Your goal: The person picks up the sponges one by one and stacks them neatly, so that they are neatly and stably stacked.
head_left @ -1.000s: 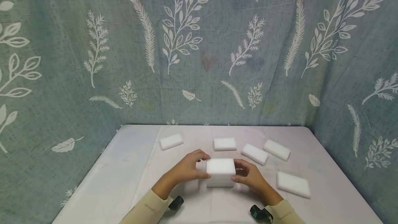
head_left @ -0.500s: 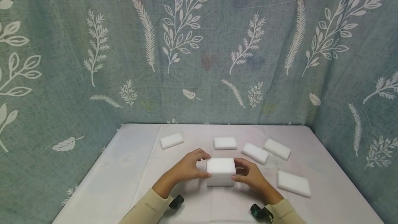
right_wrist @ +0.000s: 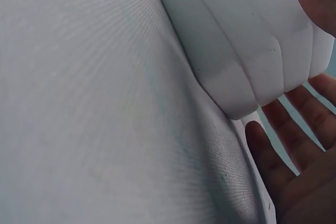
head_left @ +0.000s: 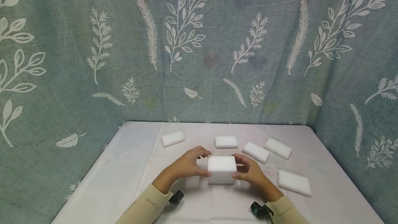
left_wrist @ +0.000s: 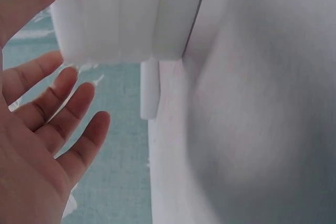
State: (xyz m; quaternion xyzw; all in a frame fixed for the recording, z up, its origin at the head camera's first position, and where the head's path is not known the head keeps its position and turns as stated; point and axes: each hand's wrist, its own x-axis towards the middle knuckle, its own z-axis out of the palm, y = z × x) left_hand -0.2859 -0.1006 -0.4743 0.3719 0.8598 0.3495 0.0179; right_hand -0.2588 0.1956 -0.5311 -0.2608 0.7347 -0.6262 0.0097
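Note:
A stack of white block-shaped sponges [head_left: 221, 170] stands on the white-covered table, its layers lined up one over another; the seams show in both wrist views. My left hand [head_left: 190, 163] holds the stack's left end, thumb at the near corner and index finger at the far corner. On the opposite end, my right hand [head_left: 251, 170] has its thumb at the near corner and its index fingertip at the far top corner. The other fingers of the left hand [left_wrist: 47, 124] are spread apart beside the stack. In the right wrist view, fingers [right_wrist: 286, 135] reach along the stack's end.
Loose white sponges lie around: one at back left [head_left: 173, 139], one behind the stack [head_left: 226, 142], two at back right [head_left: 256, 152] and one at right [head_left: 294, 182]. Patterned green cloth [head_left: 199, 51] hangs behind the table [head_left: 130, 168] and at its sides.
My right index finger has shifted up and inward to the stack's far corner. The left hand keeps its place at the stack. The head view has tilted slightly.

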